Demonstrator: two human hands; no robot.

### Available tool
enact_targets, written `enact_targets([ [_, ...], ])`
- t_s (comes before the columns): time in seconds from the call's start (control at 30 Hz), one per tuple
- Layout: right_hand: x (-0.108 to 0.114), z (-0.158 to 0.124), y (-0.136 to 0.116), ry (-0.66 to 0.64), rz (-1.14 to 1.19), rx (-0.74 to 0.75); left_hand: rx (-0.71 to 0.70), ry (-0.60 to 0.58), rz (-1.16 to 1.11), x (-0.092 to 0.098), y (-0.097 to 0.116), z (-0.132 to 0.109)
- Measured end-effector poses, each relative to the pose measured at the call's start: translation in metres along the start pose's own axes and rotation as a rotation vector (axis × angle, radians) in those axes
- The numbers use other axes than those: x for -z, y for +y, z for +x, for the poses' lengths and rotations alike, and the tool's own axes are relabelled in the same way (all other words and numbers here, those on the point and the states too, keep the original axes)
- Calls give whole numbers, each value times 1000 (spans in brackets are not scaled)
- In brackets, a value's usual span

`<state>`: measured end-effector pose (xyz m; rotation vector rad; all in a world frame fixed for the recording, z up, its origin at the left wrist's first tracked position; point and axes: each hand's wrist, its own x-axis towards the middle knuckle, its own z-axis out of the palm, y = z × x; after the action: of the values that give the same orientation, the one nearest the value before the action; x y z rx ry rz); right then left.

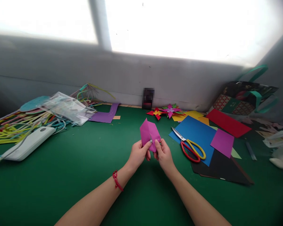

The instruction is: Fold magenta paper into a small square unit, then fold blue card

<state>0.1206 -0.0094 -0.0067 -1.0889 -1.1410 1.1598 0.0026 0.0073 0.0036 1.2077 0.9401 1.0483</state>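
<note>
One broad green tabletop (85, 188), smooth and matte, backed by a pale wall (122, 73) under bright light. At far left, a loosely tangled heap of thin strips (14, 128) in yellow, pink, orange and blue. At far right, a gift bag (219, 104) with a red pattern, turquoise handles and pale marks on a green band, too small to read. Right of centre, flat paper: a blue sheet (199, 128) overlapping black sheets (221, 169), beside a long red rectangle (227, 123) and a magenta square (223, 142). Over the strips, a clear, crinkled plastic sleeve (66, 106), glossy with reflections. Touching it, an angular purple sheet (105, 117) with fine light lines, illegible. In front, a long white device (29, 146) with rounded ends. On the blue sheet, scissors (185, 140) with steel blades, one yellow loop, one red.

At centre, left hand (138, 154) and right hand (164, 154) close together above the table, both pinching the lower part of one folded magenta paper (146, 131), with thumbs on the front and fingers curled behind. In that paper, crisp creases, a pointed top corner and a narrow central gap. Beyond it, by the wall, layered, sharp-petalled paper stars (170, 110). Around the left wrist, a knotted red cord bracelet (118, 182).
</note>
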Motion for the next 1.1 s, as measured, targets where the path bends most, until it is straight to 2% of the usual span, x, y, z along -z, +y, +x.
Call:
enact_targets([
  [0.23,-4,-2,2,-13,-9,-8,10,26,-12,2,-3,4],
  [0.4,-6,-6,-3,-24,14,38,30,-158,-53,9,1,9],
  [0.47,-5,-6,-7,-61,34,34,21,-171,-25,12,3,10],
  [0.57,-1,-3,-11,-113,21,0,16,-103,69,14,6,8],
  [0.63,2,-1,-14,-101,-5,-21,23,-85,125,15,8,7],
  [0.83,1,-2,-21,-3,6,-181,50,-243,259,16,10,4],
  [1.1,5,-1,-17,-33,105,-195,75,-281,210,11,7,2],
])
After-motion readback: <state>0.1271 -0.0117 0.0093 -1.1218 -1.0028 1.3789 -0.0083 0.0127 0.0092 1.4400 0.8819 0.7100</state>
